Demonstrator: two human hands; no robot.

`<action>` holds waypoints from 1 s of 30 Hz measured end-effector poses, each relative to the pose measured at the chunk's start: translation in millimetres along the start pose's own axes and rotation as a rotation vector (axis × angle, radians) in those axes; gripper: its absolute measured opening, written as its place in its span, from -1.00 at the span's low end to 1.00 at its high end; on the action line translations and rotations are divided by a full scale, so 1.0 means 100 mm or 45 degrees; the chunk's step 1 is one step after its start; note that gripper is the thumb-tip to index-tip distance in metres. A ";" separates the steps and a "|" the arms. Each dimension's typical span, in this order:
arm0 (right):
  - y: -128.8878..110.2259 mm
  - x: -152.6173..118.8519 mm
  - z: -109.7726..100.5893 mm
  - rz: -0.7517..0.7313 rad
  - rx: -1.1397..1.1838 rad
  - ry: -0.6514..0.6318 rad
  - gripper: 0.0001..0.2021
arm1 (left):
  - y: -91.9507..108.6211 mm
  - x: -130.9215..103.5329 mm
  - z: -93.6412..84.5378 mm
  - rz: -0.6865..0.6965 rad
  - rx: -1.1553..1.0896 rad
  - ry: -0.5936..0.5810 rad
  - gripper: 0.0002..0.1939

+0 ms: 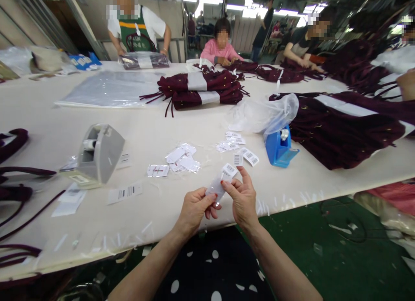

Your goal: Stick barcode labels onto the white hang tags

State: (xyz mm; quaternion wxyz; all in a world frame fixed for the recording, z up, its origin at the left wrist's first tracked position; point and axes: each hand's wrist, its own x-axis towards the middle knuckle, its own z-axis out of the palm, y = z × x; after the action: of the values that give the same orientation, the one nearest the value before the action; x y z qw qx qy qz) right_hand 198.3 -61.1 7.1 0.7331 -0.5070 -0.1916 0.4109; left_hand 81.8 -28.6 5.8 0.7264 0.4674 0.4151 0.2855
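Note:
Near the table's front edge, my left hand (195,207) pinches the lower end of a clear plastic sleeve (214,188). Fingers of my right hand (241,196) close on the upper part of that sleeve, beside a white barcode tag (228,171). A small barcode sticker (238,159) shows at my right index fingertip. Just beyond lies another barcode label (249,156), with a pile of barcode tags (231,141) behind it. More white tags in clear sleeves (184,158) are heaped to the left, and a single sleeved tag (158,170) lies beside them.
A grey tape dispenser (100,154) stands at left, a blue one (280,147) at right. Maroon garment bundles (201,89) lie farther back, near clear plastic bags (110,89). A large maroon stack (340,128) fills the right. Several people work across the table (29,115).

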 end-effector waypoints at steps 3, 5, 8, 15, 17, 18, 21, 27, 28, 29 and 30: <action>0.06 -0.06 0.02 0.058 -0.012 -0.033 -0.30 | 0.01 0.02 -0.02 -0.001 -0.012 -0.003 -0.75; 0.07 -0.09 0.03 0.073 -0.010 -0.052 -0.33 | 0.03 0.03 -0.03 0.006 -0.007 -0.017 -0.75; 0.09 -0.09 0.03 0.061 -0.006 -0.064 -0.33 | 0.04 0.03 -0.02 0.023 -0.016 -0.023 -0.72; 0.24 -0.11 -0.02 -0.073 -0.178 -0.033 -0.28 | 0.01 0.05 0.08 0.013 -0.335 0.159 -0.66; 0.24 -0.10 -0.05 -0.103 -0.245 -0.097 -0.29 | 0.01 0.07 0.07 0.016 -0.314 0.250 -0.68; 0.22 -0.09 -0.06 -0.122 -0.279 -0.131 -0.30 | 0.02 0.07 0.06 0.021 -0.265 0.278 -0.68; 0.14 -0.02 -0.10 -0.159 -0.357 -0.169 -0.36 | 0.02 0.08 -0.02 0.034 -0.076 0.245 -0.69; 0.19 0.08 -0.16 -0.106 -0.350 -0.131 -0.42 | 0.01 0.10 -0.19 -0.053 0.140 0.143 -0.68; 0.23 0.08 -0.17 -0.108 -0.355 -0.102 -0.41 | 0.01 0.11 -0.23 -0.076 0.181 0.143 -0.68; 0.27 0.08 -0.19 -0.112 -0.373 -0.077 -0.42 | 0.00 0.12 -0.27 -0.098 0.232 0.143 -0.69; 0.30 0.08 -0.21 -0.120 -0.407 -0.057 -0.42 | 0.00 0.12 -0.31 -0.116 0.293 0.148 -0.70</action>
State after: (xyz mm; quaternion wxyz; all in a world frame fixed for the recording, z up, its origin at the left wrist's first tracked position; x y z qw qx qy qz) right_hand 205.2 -63.0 -30.2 0.6573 -0.5982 -0.2943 0.3514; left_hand 61.1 -5.1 -4.8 0.6550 0.5109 0.5073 0.2293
